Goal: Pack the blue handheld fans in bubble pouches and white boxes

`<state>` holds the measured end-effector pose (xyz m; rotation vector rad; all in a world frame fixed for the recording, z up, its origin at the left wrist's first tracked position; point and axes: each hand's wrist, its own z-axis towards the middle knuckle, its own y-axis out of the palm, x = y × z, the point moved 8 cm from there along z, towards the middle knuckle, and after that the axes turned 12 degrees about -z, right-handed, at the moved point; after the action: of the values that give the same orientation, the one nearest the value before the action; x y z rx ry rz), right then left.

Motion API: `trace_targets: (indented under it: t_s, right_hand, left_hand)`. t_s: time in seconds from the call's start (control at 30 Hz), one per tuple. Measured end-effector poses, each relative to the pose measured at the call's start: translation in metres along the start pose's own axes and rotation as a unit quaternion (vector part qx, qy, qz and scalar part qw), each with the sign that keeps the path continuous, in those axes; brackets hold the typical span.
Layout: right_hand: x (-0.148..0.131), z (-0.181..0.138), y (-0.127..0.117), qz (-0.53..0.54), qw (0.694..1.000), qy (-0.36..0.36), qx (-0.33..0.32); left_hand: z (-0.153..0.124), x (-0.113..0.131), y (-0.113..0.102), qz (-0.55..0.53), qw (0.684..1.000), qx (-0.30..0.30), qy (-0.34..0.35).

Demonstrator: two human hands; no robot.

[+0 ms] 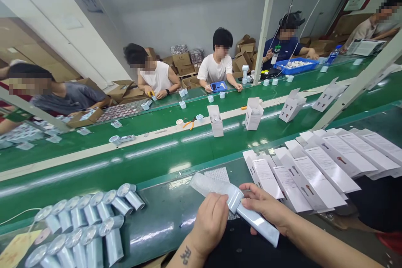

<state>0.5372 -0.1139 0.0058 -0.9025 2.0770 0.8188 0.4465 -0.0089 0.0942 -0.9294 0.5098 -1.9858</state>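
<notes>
My left hand (211, 220) and my right hand (266, 208) meet low in the middle of the view, both closed on a long pale blue device (260, 225) that sits partly inside a clear plastic bag (209, 187). The left fingers pinch the bag end. My right hand wraps the device's lower body. To the left lie two rows of several similar pale blue handheld devices (91, 226) on the green bench. A fanned stack of flat white cartons (317, 167) lies to the right.
A green conveyor belt (132, 163) runs across, carrying upright white boxes (253, 113), small round parts and orange pliers (189, 124). Several people sit along the far side with cardboard boxes behind them. A slanted white frame post (354, 86) stands at right.
</notes>
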Motion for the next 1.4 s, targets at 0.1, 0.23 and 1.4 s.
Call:
trace_targets:
  t_s: [0.1,0.23,1.4]
  right_hand:
    - [0.002,0.002,-0.008,-0.007,1.000,0.006,0.027]
    - [0.005,0.011,-0.016,-0.037,0.996,0.008,0.076]
    - [-0.061,-0.002,0.005,-0.337,0.924,-0.149,-0.106]
  left_hand:
    - [-0.015,-0.007,0.010,0.043,0.999,-0.015,-0.014]
    - [-0.019,-0.035,0.022,0.084,0.984,0.033,-0.153]
    - [0.003,-0.039,0.061,-0.372,0.802,-0.232,-0.405]
